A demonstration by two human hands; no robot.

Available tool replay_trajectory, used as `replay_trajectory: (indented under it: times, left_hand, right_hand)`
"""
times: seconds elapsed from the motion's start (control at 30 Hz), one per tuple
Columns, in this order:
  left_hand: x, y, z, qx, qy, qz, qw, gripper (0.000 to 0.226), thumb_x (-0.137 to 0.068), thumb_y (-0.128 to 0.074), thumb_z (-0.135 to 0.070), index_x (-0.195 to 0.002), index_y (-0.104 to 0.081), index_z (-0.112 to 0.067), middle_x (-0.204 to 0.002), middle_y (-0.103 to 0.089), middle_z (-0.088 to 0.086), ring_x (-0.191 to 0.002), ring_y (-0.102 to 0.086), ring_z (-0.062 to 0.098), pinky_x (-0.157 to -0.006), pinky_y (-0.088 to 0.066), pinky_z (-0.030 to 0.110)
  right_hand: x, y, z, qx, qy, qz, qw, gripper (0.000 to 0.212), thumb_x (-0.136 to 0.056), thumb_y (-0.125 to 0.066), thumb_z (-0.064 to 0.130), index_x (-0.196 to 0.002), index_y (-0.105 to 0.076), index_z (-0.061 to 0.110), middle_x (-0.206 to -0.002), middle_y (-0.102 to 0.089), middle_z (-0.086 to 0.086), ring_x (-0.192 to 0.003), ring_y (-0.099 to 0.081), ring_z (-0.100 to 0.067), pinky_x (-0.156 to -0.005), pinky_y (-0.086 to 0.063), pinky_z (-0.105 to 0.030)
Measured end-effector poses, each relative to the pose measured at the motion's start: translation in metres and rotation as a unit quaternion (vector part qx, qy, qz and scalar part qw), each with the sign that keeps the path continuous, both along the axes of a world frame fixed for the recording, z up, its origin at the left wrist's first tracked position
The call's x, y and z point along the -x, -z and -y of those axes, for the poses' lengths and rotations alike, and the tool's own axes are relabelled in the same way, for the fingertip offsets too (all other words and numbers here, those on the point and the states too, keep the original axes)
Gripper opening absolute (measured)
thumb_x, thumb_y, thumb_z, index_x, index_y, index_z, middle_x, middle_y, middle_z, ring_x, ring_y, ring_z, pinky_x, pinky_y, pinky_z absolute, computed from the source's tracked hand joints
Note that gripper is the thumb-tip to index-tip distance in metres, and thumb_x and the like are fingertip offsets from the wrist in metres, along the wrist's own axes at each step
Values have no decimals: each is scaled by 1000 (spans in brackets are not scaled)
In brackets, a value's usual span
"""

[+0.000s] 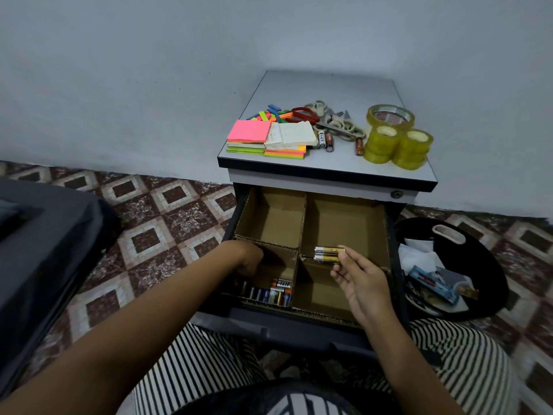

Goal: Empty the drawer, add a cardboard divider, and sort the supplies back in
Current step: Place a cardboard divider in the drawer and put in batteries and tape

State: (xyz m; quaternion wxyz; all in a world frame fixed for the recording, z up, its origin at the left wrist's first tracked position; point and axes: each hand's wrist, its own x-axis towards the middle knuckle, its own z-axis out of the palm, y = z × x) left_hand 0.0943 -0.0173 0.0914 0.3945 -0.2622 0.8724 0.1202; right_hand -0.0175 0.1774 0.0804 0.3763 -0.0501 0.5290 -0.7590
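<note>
Brown cardboard divider point(301, 232) is seated in the open grey drawer point(299, 327). Loose mixed batteries point(270, 293) lie in the near-left cell. Right hand point(362, 283) pinches two gold batteries point(328, 254) above the divider. Left hand point(248, 260) is down in that cell, grip hidden, can't tell. Not yet sorted, on the grey cabinet top point(329, 172): neon sticky-note pads point(248, 131), yellow tape rolls point(398, 139), red-handled scissors point(311, 115).

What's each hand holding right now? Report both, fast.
Left hand: down among the loose batteries in the cardboard divider; fingers hidden, grip cannot be told.
Right hand: pinching two gold batteries.
</note>
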Motion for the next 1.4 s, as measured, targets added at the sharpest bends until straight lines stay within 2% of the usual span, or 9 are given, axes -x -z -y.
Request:
replay_trajectory:
  times: [0.27,0.37,0.5,0.63,0.73,0.83,0.93,1.1,1.4]
  left_hand:
    - [1,7,-8,13,23,11,1000,30,-93,-49,-11,-119,-55,1,-123,-57,15,-101,-56,27,-78,-40,29]
    - [1,8,-6,9,21,3,1000,27,-93,-50,-12,-115,-57,1,-121,-59,16,-89,-51,23,-77,-40,30]
    - [1,8,-4,5,16,-11,1000,27,-93,-50,-13,-115,-57,0,-120,-59,15,-92,-53,23,-78,-41,29]
    - [0,7,-6,7,12,-19,1000,28,-93,-50,-13,-118,-56,-2,-122,-58,13,-107,-56,27,-81,-41,28]
    - [2,0,-3,3,1,-34,999,27,-92,-50,-13,-116,-59,-5,-115,-61,11,-96,-58,22,-84,-46,31]
    - [4,-20,0,-54,-28,-87,994,21,-94,-49,-17,-111,-61,-12,-109,-61,7,-99,-59,21,-91,-48,34]
    - [2,-45,-8,-105,-29,-174,979,21,-96,-48,-20,-113,-58,-13,-109,-61,5,-97,-58,16,-88,-46,30]
    - [3,-55,-35,-153,-53,-368,915,27,-94,-52,-21,-120,-60,-16,-112,-60,-6,-100,-54,4,-91,-40,21]
    - [11,-40,-56,-184,-60,-375,906,29,-89,-61,-19,-118,-63,-13,-104,-67,0,-90,-60,8,-84,-48,23]
  right_hand:
    - [0,0,1,-8,-7,-3,1000,23,-88,-56,5,-111,-61,5,-87,-62,-8,-71,-56,-12,-60,-55,-18]
    - [0,-1,1,-4,-9,-3,1000,20,-88,-56,4,-108,-62,6,-87,-61,-8,-70,-56,-12,-59,-54,-18]
    - [0,-1,1,-4,-14,-9,1000,23,-89,-55,3,-111,-61,4,-86,-62,-8,-70,-56,-11,-59,-54,-18]
    - [-1,-1,1,-4,-16,-12,1000,22,-89,-54,2,-110,-61,3,-84,-62,-8,-68,-56,-11,-58,-54,-17]
    - [-1,-1,1,-7,-21,-17,1000,22,-89,-54,2,-110,-61,3,-85,-62,-9,-67,-56,-10,-58,-54,-17]
    - [-1,-1,0,-11,-29,-28,999,22,-89,-54,2,-110,-62,2,-85,-62,-9,-66,-56,-10,-58,-53,-17]
    - [-2,1,0,-22,-48,-49,997,22,-89,-55,2,-109,-63,4,-84,-62,-8,-65,-56,-8,-59,-53,-17]
    - [-4,5,1,-60,-91,-103,989,19,-89,-58,5,-104,-67,13,-78,-66,-3,-66,-58,-7,-67,-52,-23]
    - [-7,7,2,-81,-128,-157,976,21,-88,-60,4,-104,-68,16,-84,-70,-2,-66,-60,-5,-64,-51,-19]
